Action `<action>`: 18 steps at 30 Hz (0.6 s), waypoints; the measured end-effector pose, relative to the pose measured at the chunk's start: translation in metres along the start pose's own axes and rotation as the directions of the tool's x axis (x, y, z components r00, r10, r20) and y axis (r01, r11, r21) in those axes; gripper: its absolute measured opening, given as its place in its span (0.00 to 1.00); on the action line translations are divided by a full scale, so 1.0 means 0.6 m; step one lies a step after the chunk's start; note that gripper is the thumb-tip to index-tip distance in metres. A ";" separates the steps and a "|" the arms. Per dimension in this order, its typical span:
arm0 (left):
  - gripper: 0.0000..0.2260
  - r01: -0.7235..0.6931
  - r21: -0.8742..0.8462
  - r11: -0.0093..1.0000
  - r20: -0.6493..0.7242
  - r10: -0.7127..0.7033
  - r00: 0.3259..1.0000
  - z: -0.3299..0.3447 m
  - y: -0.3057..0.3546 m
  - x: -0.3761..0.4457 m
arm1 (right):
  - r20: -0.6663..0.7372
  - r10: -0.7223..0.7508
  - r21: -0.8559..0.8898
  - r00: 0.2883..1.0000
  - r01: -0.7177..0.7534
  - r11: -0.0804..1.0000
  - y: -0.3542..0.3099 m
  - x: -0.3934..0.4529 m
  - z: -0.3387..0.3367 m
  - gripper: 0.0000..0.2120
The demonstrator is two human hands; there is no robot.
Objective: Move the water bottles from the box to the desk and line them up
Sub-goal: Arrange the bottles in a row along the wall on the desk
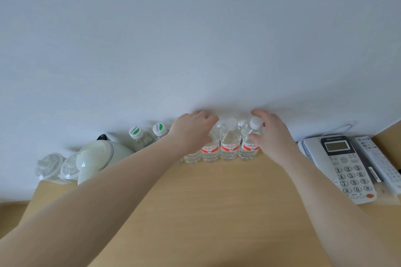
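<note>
Several clear water bottles with red labels and white caps stand in a row against the wall on the wooden desk (217, 212). My right hand (271, 134) curls round the rightmost bottle (249, 147) just below its cap. A middle bottle (230, 143) stands free between my hands. My left hand (193, 130) lies over the tops of the left bottles (209, 150), fingers curled around them; their caps are hidden under it. No box is in view.
Two bottles with green-marked caps (138, 138) stand left of the row. A white kettle (102, 158) and two lidded cups (52, 167) sit at the desk's left end. A telephone (345, 167) and a remote (379, 162) lie on the right.
</note>
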State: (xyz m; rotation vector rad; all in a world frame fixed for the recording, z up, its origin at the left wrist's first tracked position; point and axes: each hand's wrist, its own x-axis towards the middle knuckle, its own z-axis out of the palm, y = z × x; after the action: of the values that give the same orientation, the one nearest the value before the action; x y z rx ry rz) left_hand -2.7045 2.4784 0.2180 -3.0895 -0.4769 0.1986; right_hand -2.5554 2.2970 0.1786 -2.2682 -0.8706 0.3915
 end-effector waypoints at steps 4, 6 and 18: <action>0.21 0.019 -0.009 1.000 -0.017 -0.019 1.000 0.012 -0.009 -0.005 | -0.001 -0.018 -0.061 1.000 0.018 0.998 -0.006 0.005 0.007 0.24; 0.21 0.020 0.020 1.000 -0.048 -0.019 0.999 0.017 -0.008 -0.004 | -0.017 -0.016 -0.057 1.000 0.015 0.998 -0.007 0.007 0.007 0.21; 0.15 0.097 -0.027 0.995 -0.061 -0.098 0.993 0.013 0.003 -0.004 | -0.047 -0.041 -0.006 0.998 0.040 0.999 -0.003 0.010 0.007 0.22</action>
State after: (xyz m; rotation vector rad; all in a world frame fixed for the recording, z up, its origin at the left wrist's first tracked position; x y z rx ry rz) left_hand -2.7073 2.4755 0.2108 -3.0751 -0.6305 0.0955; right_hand -2.5541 2.3041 0.1764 -2.2513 -0.8929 0.3166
